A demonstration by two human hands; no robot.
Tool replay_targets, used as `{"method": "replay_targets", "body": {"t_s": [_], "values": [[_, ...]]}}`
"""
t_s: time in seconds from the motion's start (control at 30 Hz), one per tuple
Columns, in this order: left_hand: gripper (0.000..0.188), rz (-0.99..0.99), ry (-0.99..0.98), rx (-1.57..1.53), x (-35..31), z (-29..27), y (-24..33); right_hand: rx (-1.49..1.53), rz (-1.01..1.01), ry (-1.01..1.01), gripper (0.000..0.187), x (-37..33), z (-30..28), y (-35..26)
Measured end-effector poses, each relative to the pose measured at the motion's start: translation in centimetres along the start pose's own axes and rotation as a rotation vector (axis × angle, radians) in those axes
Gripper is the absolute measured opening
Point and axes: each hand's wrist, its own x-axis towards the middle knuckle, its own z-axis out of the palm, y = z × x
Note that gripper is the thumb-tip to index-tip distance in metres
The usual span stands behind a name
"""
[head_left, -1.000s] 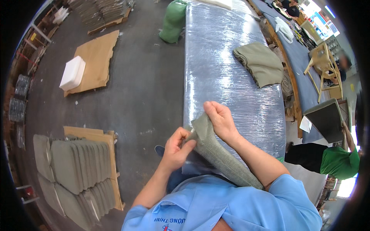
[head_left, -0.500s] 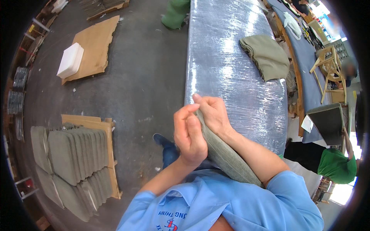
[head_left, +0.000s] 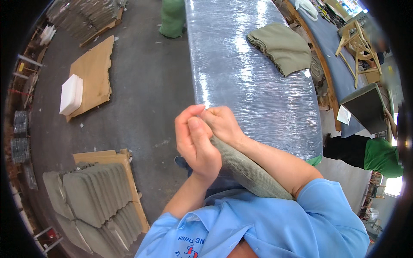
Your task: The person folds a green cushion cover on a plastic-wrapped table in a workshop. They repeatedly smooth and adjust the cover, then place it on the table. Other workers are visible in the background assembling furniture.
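A cushion point(head_left: 251, 172) covered in grey-green woven fabric stands edge-on against my body, between my forearms. My right hand point(head_left: 223, 125) is curled in a fist round the cushion's far end. On the left side of that same end, my left hand point(head_left: 195, 144) has its fingers bent over and its thumb raised, pressing at the edge beside the right hand. The fingertips of both hands meet there, and the bit of fabric between them is hidden. Past my hands lies a stack of olive fabric pieces point(head_left: 286, 49) on a film-wrapped table point(head_left: 262, 103).
Several grey-green cushions point(head_left: 97, 193) stand on cardboard at the lower left. White foam blocks point(head_left: 71, 94) rest on a cardboard sheet point(head_left: 92, 71) on the floor. A green sack point(head_left: 173, 19) stands by the table. At right, a person in green point(head_left: 380, 157) holds a dark-backed panel point(head_left: 365, 109).
My view has shifted, so the table and fabric stack appear further left. My hands stay together at the cushion's end, the left thumb now nearer the right fist.
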Motion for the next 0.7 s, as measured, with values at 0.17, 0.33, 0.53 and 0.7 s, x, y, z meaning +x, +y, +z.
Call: {"method": "replay_targets", "body": {"t_s": [0.17, 0.33, 0.53, 0.7], "values": [[0.027, 0.709, -0.166, 0.220, -0.8, -2.5, 1.8, -0.107, -0.050, 0.004, 0.057, -0.5, -0.5, 0.4], [0.026, 0.698, -0.545, 0.349, -4.5, -2.5, 2.7, -0.287, -0.069, -0.009, 0.051, -1.5, -0.4, -0.9], [0.042, 0.645, -0.429, 0.367, -5.3, -2.3, 2.0, -0.055, -0.256, 0.001, 0.055, -4.5, -4.1, -3.2], [0.073, 0.566, -0.349, 0.380, -6.0, -1.5, 1.1, 0.126, -0.063, -0.315, 0.073, -8.8, -4.1, -5.1]]}}
